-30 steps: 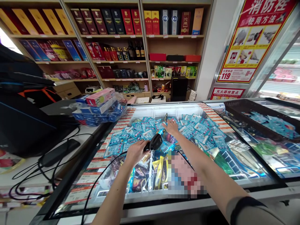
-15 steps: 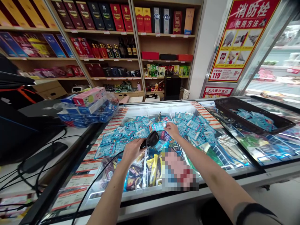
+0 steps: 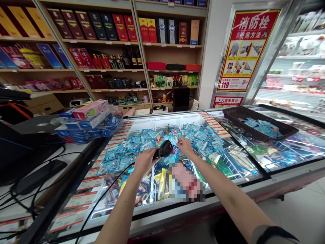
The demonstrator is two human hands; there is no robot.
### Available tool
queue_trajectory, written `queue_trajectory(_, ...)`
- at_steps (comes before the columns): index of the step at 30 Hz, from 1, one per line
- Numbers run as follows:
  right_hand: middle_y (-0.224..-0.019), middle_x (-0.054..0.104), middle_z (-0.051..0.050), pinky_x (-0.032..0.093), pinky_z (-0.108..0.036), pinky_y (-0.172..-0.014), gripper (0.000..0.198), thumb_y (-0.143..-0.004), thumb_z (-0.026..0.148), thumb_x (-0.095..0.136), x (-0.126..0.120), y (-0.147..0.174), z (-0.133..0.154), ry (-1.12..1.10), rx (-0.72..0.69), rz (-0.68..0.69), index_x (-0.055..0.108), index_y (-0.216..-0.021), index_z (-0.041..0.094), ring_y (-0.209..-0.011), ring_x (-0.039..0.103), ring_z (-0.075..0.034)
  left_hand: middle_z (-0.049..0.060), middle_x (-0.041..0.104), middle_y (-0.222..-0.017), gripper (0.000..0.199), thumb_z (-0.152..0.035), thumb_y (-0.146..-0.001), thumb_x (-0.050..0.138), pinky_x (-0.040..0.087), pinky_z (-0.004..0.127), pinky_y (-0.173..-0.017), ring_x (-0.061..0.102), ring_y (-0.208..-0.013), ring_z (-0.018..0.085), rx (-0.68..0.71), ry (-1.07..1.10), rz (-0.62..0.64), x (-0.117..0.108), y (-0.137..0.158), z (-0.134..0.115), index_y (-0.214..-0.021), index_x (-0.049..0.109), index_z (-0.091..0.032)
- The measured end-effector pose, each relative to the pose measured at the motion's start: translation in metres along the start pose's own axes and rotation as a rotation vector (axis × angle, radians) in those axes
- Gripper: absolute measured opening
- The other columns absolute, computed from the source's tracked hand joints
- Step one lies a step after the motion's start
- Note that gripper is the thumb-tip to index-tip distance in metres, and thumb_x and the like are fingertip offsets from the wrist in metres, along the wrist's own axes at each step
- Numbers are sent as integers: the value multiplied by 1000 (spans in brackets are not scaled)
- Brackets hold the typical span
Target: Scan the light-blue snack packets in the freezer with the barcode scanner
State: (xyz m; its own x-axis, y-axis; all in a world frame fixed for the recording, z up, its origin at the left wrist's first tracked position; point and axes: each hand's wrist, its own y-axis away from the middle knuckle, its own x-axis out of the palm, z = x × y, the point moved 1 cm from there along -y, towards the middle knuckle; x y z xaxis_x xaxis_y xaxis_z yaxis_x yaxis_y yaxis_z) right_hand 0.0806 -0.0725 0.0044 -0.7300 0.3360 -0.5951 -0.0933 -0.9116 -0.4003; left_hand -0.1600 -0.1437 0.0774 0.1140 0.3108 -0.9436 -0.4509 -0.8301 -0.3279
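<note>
My left hand (image 3: 143, 163) is wrapped round the handle of a black barcode scanner (image 3: 165, 149), whose head points forward and right. A cable trails from it down toward the left. Just right of the scanner, my right hand (image 3: 185, 146) pinches the edge of a small light-blue packet (image 3: 172, 139), partly hidden behind the scanner head. Both hands are above the glass top of a chest freezer. Many similar blue packets lie in a left pile (image 3: 119, 157) and a right pile (image 3: 201, 135) around them.
Under the glass are ice-cream packages (image 3: 160, 183) in wire baskets. A pixelated pinkish thing (image 3: 186, 179) lies at the front. A dark tray (image 3: 256, 123) with blue packets sits at right. Plastic-wrapped boxes (image 3: 88, 122) and black cables (image 3: 38, 176) are at left; shelves stand behind.
The camera view has shifted, so the surroundings sit slightly left and the shelves lower. Both hands keep their holds, and the blue packet is now more covered by the scanner head.
</note>
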Motion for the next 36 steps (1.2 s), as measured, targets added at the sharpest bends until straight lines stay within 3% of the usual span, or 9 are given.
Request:
queue_trajectory(13, -75, 63, 0, 42, -25, -66, 10, -75, 23, 53, -19, 16, 2, 8, -17, 3, 58, -83, 21, -69, 59, -14, 4, 63, -104, 36, -40, -81, 51, 42, 26, -67, 60, -90, 20, 48, -1, -14, -3, -3, -15, -114, 50, -26)
queue_trajectory(20, -80, 62, -2, 45, -30, -71, 35, -78, 23, 47, -33, 21, -2, -14, 44, -113, 46, -114, 18, -71, 59, -17, 4, 63, -101, 37, -39, -80, 51, 43, 27, -67, 60, -89, 20, 61, -10, -25, 4, 1, -12, -115, 51, -25)
queue_trajectory(24, -97, 61, -10, 41, -39, -85, 41, -82, 21, 42, -51, 27, -7, 145, 128, -257, 41, -123, 15, -95, 55, -24, 6, 63, -103, 38, -38, -80, 51, 44, 28, -70, 60, -91, 21, 54, -6, -5, 12, 9, -5, -115, 51, -24)
queue_trajectory(27, -135, 39, -16, 28, -49, -98, 42, -83, 27, 47, -61, 33, -8, 373, 100, -318, 46, -124, 18, -125, 32, -32, 7, 63, -105, 38, -37, -80, 51, 45, 30, -72, 60, -93, 21, 54, -7, 0, 17, 14, 0, -115, 51, -24)
queue_trajectory(29, -144, 29, -12, 21, -53, -102, 46, -84, 34, 48, -61, 36, -9, 454, 8, -226, 45, -128, 22, -131, 21, -33, 6, 64, -103, 37, -37, -80, 51, 45, 30, -72, 60, -93, 22, 52, -10, 6, 20, 17, 2, -115, 52, -24)
queue_trajectory(33, -138, 41, -3, 11, -54, -106, 39, -84, 40, 51, -51, 36, -13, 501, -244, 70, 52, -123, 33, -130, 27, -29, 6, 63, -101, 36, -37, -80, 51, 45, 29, -71, 59, -93, 21, 51, -25, 18, 24, 19, 6, -113, 52, -24)
queue_trajectory(36, -135, 46, -1, 8, -56, -106, 32, -86, 37, 49, -48, 29, -18, 527, -242, 66, 57, -117, 35, -128, 30, -29, 6, 63, -101, 35, -36, -81, 50, 45, 30, -71, 59, -93, 22, 73, -31, 14, 24, 22, 9, -114, 52, -24)
